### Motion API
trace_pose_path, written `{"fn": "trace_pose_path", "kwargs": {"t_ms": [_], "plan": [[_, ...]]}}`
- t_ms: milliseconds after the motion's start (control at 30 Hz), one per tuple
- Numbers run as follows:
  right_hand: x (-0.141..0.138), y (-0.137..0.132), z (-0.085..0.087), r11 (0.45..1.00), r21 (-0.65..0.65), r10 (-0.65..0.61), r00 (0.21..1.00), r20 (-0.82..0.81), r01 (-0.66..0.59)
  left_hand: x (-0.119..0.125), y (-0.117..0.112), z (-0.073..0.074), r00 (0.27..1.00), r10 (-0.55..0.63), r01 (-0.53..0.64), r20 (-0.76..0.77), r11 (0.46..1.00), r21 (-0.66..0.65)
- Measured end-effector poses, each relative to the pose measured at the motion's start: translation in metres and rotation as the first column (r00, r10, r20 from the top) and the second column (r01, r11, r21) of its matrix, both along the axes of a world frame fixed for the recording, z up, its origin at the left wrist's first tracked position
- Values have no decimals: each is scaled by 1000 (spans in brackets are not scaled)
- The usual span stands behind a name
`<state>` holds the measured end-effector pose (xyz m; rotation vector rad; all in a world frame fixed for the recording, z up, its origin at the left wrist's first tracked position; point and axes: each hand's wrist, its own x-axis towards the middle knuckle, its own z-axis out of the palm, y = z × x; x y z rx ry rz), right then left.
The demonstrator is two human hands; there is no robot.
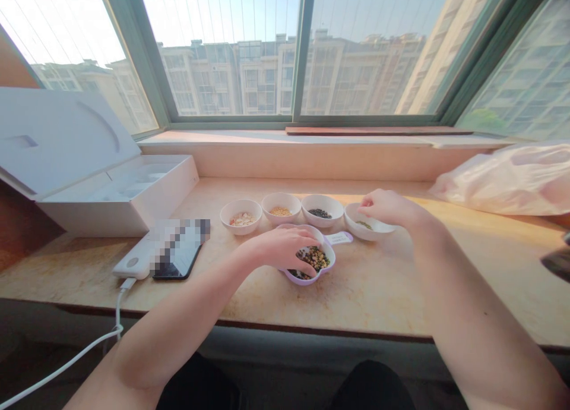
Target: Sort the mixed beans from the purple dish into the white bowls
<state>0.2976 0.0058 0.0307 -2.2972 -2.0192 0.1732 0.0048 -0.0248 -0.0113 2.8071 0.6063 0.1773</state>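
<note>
A lavender dish (307, 281) of mixed beans (315, 258) sits centred below 4 white bowls (281, 208), within reach of both hands — left hand (278, 249) curled loosely into the beans, right hand (385, 208) with fingers bunched over the end bowl (365, 232), any pinched contents indiscernible.

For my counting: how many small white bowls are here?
4, in one row behind the purple-rimmed dish: the leftmost bowl with pale flakes, the second bowl with yellow grains, the third bowl with dark seeds, the fourth bowl under the right hand.
</note>
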Motion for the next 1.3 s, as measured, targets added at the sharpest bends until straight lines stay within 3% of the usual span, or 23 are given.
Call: {"fn": "trace_pose_path", "kwargs": {"t_ms": [100,200,367,533,1033,1200,1300], "plan": [[13,2,-2,983,-182,13,999,-38,-20,1,0,0,999,8,-8,-37,1000,20],[21,6,-7,975,-219,10,997,-75,-26,1,0,1,999,22,-21,-38,1000,18],[29,14,-14,986,-160,44,996,-78,-56,0,1,1,998,49,-47,42,998,-43],[30,15,-17,994,-59,93,994,-55,-97,0,4,2,998,64,-64,-1,995,-74],[0,-1,-8,992,129,7,1000,-29,-3,-6,6,8,994,100,-96,35,990,-99],[-17,-5,-6,978,210,3,1000,-7,-2,-10,8,11,971,217,-215,99,976,-25],[-38,-12,-5,952,293,108,993,-39,-92,-13,14,11,922,331,-342,200,939,21]]}}
